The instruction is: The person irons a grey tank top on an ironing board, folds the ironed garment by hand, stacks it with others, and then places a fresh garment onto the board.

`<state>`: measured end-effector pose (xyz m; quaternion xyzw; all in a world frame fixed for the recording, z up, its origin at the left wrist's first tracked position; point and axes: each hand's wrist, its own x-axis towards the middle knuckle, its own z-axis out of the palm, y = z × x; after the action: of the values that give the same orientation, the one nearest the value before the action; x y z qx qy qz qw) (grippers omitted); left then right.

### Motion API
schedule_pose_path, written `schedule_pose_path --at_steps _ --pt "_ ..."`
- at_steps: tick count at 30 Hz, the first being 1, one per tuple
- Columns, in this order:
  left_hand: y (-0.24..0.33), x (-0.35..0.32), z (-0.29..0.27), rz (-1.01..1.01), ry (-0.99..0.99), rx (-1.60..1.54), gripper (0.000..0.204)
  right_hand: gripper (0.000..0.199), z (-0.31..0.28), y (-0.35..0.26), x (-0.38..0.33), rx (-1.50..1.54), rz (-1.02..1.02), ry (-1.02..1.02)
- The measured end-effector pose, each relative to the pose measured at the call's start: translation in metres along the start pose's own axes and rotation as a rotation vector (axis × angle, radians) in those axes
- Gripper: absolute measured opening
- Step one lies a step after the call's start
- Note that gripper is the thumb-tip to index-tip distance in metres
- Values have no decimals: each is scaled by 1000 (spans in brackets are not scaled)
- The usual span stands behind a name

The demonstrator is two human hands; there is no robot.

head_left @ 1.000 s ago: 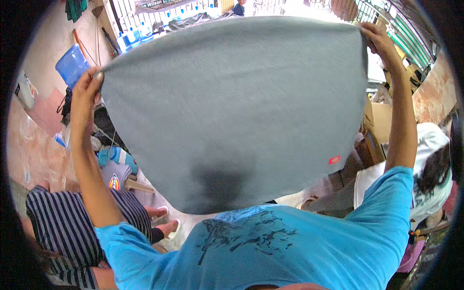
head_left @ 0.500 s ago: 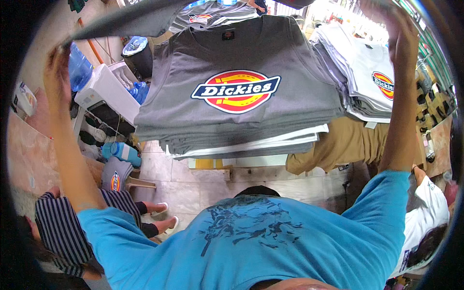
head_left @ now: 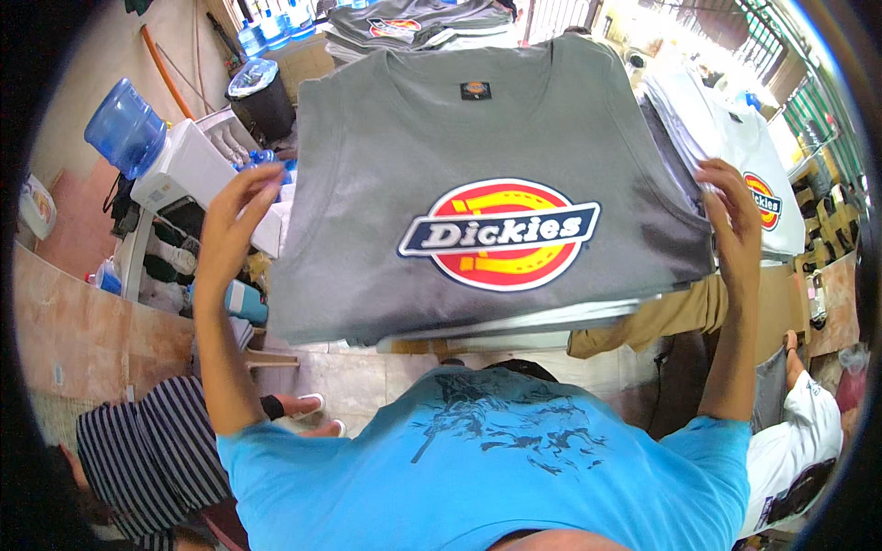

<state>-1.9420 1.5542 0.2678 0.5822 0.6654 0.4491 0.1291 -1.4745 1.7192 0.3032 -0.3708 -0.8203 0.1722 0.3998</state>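
Observation:
A dark grey sleeveless shirt (head_left: 367,174) with a red, yellow and navy chest logo lies spread on top of a stack of shirts in front of me, its neckline away from me. My left hand (head_left: 241,207) hovers just beside the shirt's left edge, fingers apart and lightly bent, holding nothing. At its right edge my right hand (head_left: 733,209) is open too, fingertips curved toward the fabric; whether they touch it I cannot tell. The grey shirt hides most of the stack, though a white layer (head_left: 542,319) shows at the near edge.
White shirts (head_left: 767,165) are stacked to the right, above brown cloth (head_left: 661,317). A water dispenser with a blue jug (head_left: 129,133) and a black bin (head_left: 264,110) stand left. More grey shirts (head_left: 413,28) lie beyond. A person in stripes (head_left: 147,450) and one in white (head_left: 804,432) are nearby.
The grey cloth stretched high between my hands has come down, and a grey shirt now lies nearer on the stack. Both hands have lowered, moved inward and let go.

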Motion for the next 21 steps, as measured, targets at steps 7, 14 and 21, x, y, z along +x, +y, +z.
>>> schedule_pose_path --at_steps 7,14,21 --pt "-41 153 73 566 -14 613 36 45 99 57 135 -575 -172 47" --pt "-77 193 97 436 -98 613 46 60 142 115 157 -855 37 21" --pt "-80 200 81 387 -157 607 52 61 134 76 174 -834 119 -191"
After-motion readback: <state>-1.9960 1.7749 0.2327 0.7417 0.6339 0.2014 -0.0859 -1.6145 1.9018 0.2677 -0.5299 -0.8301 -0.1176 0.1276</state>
